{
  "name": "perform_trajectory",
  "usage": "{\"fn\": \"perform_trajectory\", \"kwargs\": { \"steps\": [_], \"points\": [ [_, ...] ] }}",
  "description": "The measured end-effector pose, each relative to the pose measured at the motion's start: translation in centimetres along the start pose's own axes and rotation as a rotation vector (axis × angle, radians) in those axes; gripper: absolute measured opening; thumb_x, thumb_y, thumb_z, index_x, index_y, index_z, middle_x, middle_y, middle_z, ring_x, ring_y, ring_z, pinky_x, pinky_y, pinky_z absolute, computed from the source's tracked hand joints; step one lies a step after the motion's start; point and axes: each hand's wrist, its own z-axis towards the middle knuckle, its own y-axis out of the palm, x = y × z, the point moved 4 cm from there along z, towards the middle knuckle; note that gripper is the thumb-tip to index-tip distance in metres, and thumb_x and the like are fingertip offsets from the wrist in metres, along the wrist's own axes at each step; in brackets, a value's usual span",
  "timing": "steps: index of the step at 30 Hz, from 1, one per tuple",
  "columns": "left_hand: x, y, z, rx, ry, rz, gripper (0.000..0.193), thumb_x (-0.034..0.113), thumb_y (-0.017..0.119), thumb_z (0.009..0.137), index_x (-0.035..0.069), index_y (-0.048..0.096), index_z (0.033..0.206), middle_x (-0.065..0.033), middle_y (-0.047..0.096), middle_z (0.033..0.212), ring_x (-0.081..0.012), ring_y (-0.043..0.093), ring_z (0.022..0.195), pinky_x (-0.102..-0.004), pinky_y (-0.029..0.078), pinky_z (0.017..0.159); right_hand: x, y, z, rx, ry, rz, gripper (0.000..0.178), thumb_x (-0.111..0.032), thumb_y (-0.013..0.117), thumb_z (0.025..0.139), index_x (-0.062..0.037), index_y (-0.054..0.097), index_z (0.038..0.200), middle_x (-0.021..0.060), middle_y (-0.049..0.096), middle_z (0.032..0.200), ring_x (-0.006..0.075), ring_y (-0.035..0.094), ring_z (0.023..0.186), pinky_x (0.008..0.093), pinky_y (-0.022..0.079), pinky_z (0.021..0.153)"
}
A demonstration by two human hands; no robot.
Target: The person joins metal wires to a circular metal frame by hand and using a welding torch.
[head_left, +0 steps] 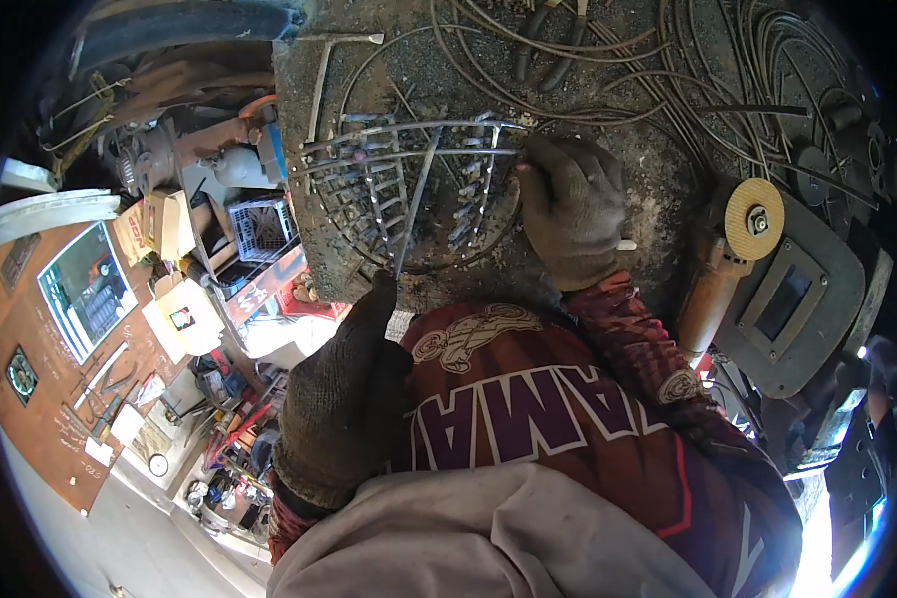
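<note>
On the dark, gritty worktop (658, 204) lies a metal frame (409, 127) of long bars with rows of short, ridged rod pieces joined across them. My left hand (344, 399), in a dark knitted glove, is closed on the lower end of a thin metal rod (419, 199). The rod slants up across the frame's middle. My right hand (573, 204), gloved too, has curled fingers at the right ends of the frame's long bars and appears to grip them. Its palm side is hidden. A pale tip of something (627, 245) sticks out beside the right wrist.
An angle grinder (718, 279) with a yellow disc lies at right, by a welding mask (797, 309). Coiled wire (668, 60) and pliers (553, 50) lie at the far side. A T-shaped metal piece (321, 85) is at far left. Shelves with a crate (261, 229) stand left.
</note>
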Motion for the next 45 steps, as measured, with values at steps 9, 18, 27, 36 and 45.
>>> {"fn": "perform_trajectory", "kwargs": {
  "steps": [9, 18, 27, 36, 45],
  "points": [
    [0.5, -0.5, 0.0, -0.01, -0.006, -0.023, 0.056, 0.0, 0.058, 0.099, 0.003, 0.047, 0.153, -0.0154, 0.069, 0.08, -0.0301, 0.072, 0.071, -0.0402, 0.055, 0.065, 0.1, 0.5, 0.4, -0.069, 0.083, -0.033, 0.023, -0.012, 0.076, 0.089, -0.0138, 0.073, 0.112, 0.0079, 0.075, 0.104, 0.0315, 0.07, 0.102, 0.0476, 0.056, 0.093],
    [0.8, -0.5, 0.2, 0.03, 0.083, -0.034, 0.055, -0.001, 0.06, 0.098, 0.002, 0.049, 0.152, -0.0175, 0.071, 0.083, -0.0305, 0.073, 0.073, -0.0403, 0.057, 0.068, 0.0, 0.3, 0.7, -0.117, 0.175, -0.03, 0.021, -0.013, 0.074, 0.091, -0.0141, 0.076, 0.112, 0.0098, 0.075, 0.108, 0.0348, 0.067, 0.109, 0.0487, 0.053, 0.097],
    [0.6, -0.5, 0.3, -0.01, 0.046, -0.003, 0.057, -0.002, 0.059, 0.097, 0.003, 0.049, 0.153, -0.0218, 0.073, 0.089, -0.0357, 0.076, 0.082, -0.0428, 0.059, 0.074, 0.1, 0.3, 0.5, -0.138, 0.213, -0.065, 0.029, -0.015, 0.071, 0.092, -0.0135, 0.073, 0.122, 0.0121, 0.073, 0.115, 0.0381, 0.066, 0.112, 0.0495, 0.051, 0.1],
    [-0.1, -0.7, 0.6, -0.03, 0.175, -0.004, 0.061, -0.003, 0.056, 0.095, 0.003, 0.046, 0.155, -0.0229, 0.074, 0.095, -0.0368, 0.076, 0.087, -0.0432, 0.059, 0.077, -0.6, -0.2, 1.5, -0.154, 0.052, -0.074, 0.043, -0.017, 0.07, 0.094, -0.0131, 0.065, 0.137, 0.0126, 0.07, 0.126, 0.0355, 0.065, 0.118, 0.0484, 0.053, 0.099],
    [0.4, -1.1, 0.3, -0.059, 0.045, -0.056, 0.059, -0.001, 0.055, 0.095, 0.002, 0.046, 0.153, -0.0221, 0.074, 0.096, -0.0379, 0.076, 0.09, -0.043, 0.059, 0.08, -0.3, 0.2, 2.8, -0.206, -0.027, -0.05, 0.034, -0.017, 0.067, 0.097, -0.0115, 0.069, 0.131, 0.0132, 0.075, 0.115, 0.0358, 0.07, 0.105, 0.0483, 0.055, 0.092]
  ]
}}
